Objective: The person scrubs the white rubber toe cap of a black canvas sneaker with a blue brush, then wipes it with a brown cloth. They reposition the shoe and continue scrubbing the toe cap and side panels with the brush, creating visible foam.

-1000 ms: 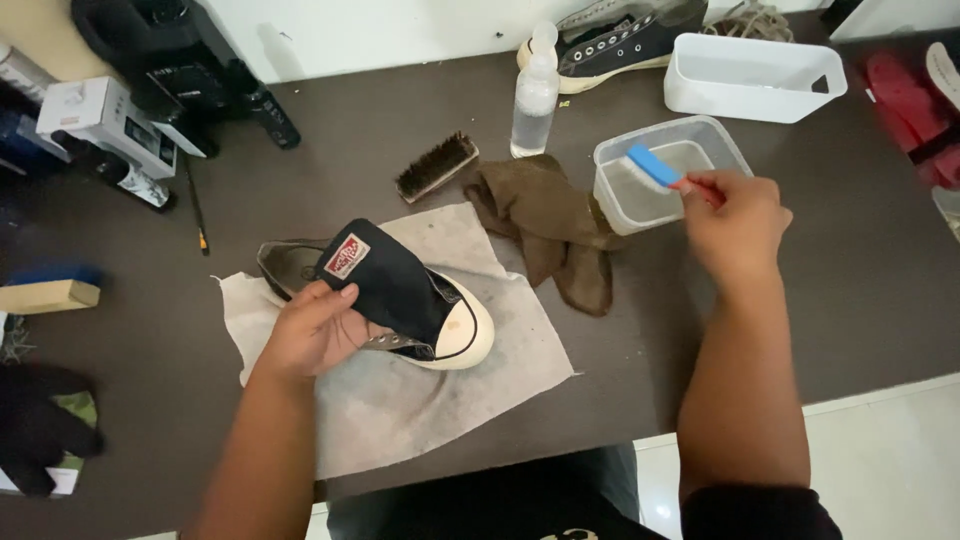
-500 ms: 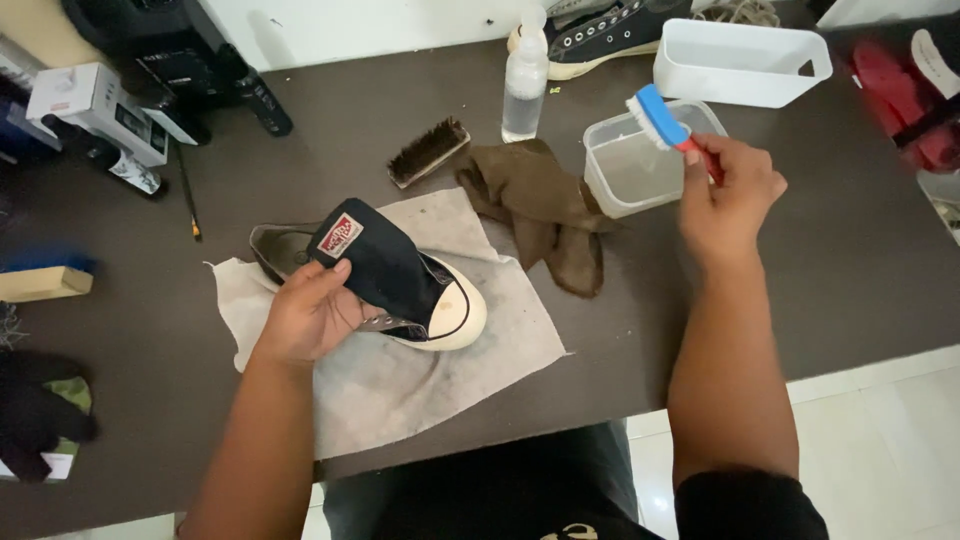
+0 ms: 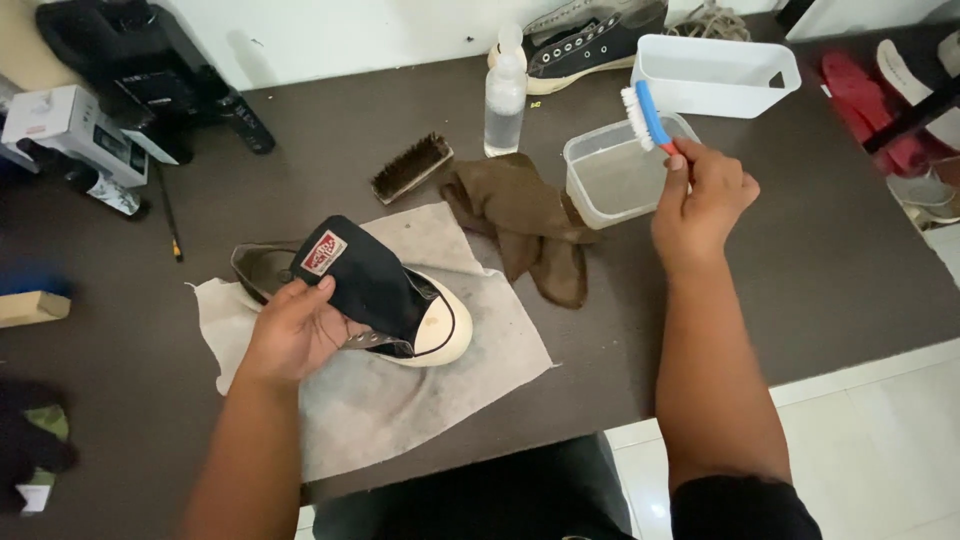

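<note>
Two hands | left hand (image 3: 292,332) grip clasps canvas sneaker (image 3: 385,295) | right hand (image 3: 698,200) grip pinches bristled brush (image 3: 643,115)

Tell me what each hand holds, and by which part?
Left hand holds the shoe by its side near the tongue; right hand holds the brush by its red handle.

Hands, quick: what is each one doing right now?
Left hand: closed on the black shoe, which rests on the grey cloth.
Right hand: closed on the blue brush, raised above the clear tub.
</note>
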